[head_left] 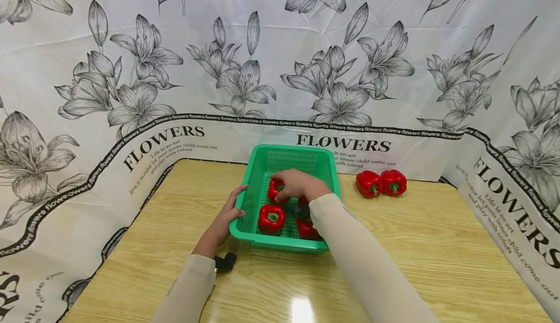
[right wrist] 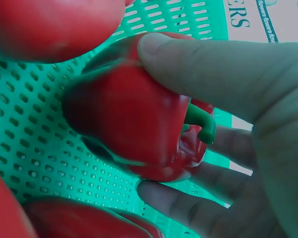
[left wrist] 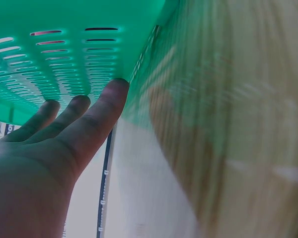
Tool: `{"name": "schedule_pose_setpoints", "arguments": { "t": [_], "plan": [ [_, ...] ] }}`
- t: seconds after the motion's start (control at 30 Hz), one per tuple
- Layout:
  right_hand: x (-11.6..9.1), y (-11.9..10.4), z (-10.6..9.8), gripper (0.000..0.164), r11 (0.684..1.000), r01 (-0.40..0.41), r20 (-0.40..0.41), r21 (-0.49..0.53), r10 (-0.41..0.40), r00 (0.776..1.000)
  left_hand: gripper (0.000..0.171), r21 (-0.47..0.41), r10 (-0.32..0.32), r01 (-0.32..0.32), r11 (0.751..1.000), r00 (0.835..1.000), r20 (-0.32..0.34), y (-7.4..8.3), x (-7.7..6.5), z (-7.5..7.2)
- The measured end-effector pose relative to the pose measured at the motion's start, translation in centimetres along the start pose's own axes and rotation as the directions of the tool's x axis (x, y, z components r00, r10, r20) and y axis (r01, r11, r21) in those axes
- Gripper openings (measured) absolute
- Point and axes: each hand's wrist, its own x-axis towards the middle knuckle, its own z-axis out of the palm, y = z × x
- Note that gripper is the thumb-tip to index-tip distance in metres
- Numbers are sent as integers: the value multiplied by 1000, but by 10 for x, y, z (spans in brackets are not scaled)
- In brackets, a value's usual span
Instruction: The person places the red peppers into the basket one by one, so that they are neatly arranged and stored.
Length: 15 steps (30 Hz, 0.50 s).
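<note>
A green plastic basket (head_left: 330, 167) with slotted walls stands on the table. Inside it, my right hand (head_left: 299, 185) holds a glossy red bell pepper (right wrist: 124, 109), the thumb on one side and the fingers along the other; its green stem points toward the palm. Nearby in the basket sit another red bell pepper (head_left: 271, 219) at front left and one at front right (head_left: 308, 230), partly hidden by the right wrist. My left hand (head_left: 224, 220) is at the basket's left side, with straight fingers (left wrist: 97, 106) against the outer wall and the thumb at the rim.
Two red bell peppers, one left (head_left: 369, 184) and one right (head_left: 393, 183), lie side by side on the wooden table (head_left: 420, 245) right of the basket. Flower-printed cloth (head_left: 245, 138) hangs behind and along both sides. A small black object (head_left: 226, 262) is by the left wrist.
</note>
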Motion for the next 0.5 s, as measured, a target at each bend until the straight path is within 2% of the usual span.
{"name": "schedule_pose_setpoints", "arguments": {
  "t": [0.2,0.5],
  "plan": [
    [6,-2,4,72,1000,-15,20,10,15,1000,76,-10,-14,14,1000,1000,-4,0,0,0],
    [15,0,11,70,999,9,33,-37,-8,999,77,-14,-24,24,1000,1000,-6,-1,1,-1]
  ]
}}
